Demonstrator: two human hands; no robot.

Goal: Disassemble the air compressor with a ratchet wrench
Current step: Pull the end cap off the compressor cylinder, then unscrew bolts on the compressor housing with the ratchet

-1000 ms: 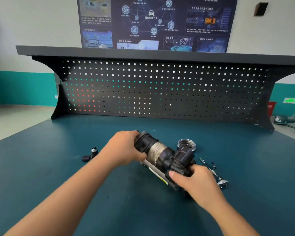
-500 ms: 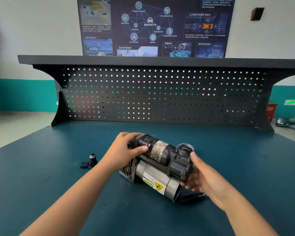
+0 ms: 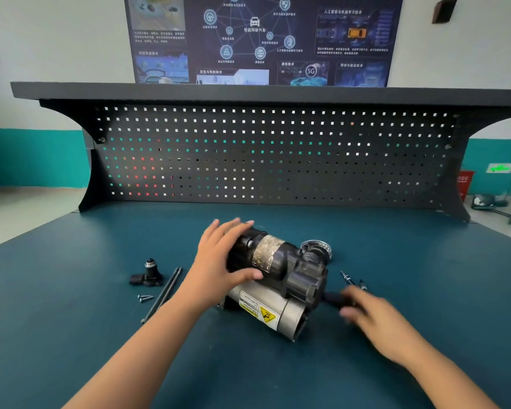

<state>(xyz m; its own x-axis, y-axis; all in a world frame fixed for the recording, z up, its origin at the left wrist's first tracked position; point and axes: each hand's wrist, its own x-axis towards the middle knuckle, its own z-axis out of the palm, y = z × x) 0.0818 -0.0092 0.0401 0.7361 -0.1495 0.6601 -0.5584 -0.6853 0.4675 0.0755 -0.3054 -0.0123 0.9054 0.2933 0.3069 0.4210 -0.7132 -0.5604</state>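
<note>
Air compressor (image 3: 281, 278): lies on its side at mid-bench on the blue bench top (image 3: 71, 320), black housing uppermost, silver motor barrel toward the viewer, yellow warning label (image 3: 267, 315) facing up and forward.

Left hand (image 3: 219, 261): rests on the far-left end of the black housing, palm down, fingers spread and nearly straight over the top edge, thumb pressed along the front face. No closed grasp; laid on, not wrapped around.

Right hand (image 3: 372, 317): sits low over the bench just right of the compressor, blurred. Overlaps the end of a dark tool handle (image 3: 332, 298) that juts out from beside the compressor base. Cannot tell whether closed on the handle or merely over it.

Loose parts on the bench:
- round metal ring (image 3: 322, 246), just behind the compressor's right end;
- two slim bits (image 3: 348, 279), right of the compressor, beyond the right hand;
- black fitting (image 3: 151, 274), well left of the compressor;
- two long bolts (image 3: 167, 290), side by side, between fitting and left forearm;
- short screws (image 3: 145, 298), just below the fitting.

Backdrop: perforated back panel (image 3: 278, 172) under a dark shelf; wall poster (image 3: 263, 39) above.
</note>
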